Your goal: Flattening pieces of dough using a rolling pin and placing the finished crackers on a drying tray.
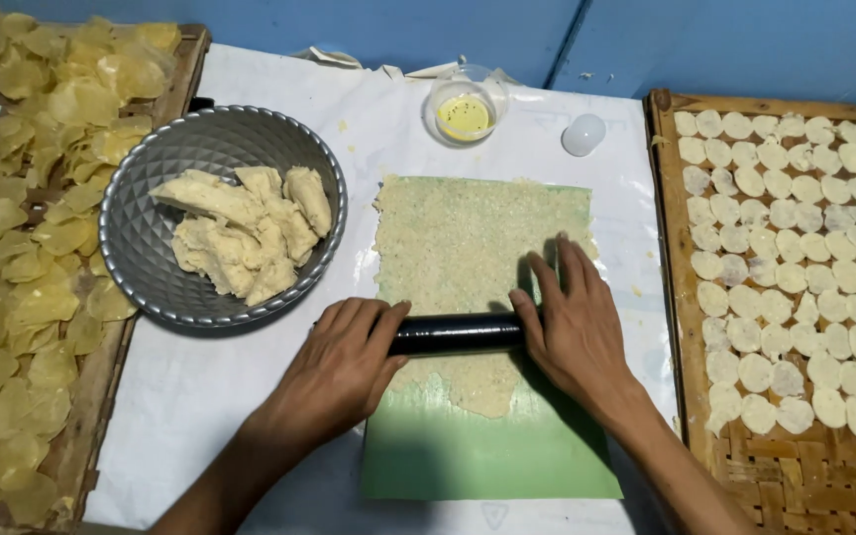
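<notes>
Both hands press flat on a black cylindrical rolling pin (456,334) lying across a thin sheet of pale dough (478,267).

The left hand (344,362) and right hand (569,319) rest open-palmed on the pin's ends, fingers stretched forward, not gripping. The dough lies on a green rectangular mat (487,446) over the white-covered table (220,396). To the left sits a silver faceted metal bowl (141,238) of dough lumps (245,233); to the right, a woven bamboo tray (795,485) of small white dough discs (804,258).
</notes>
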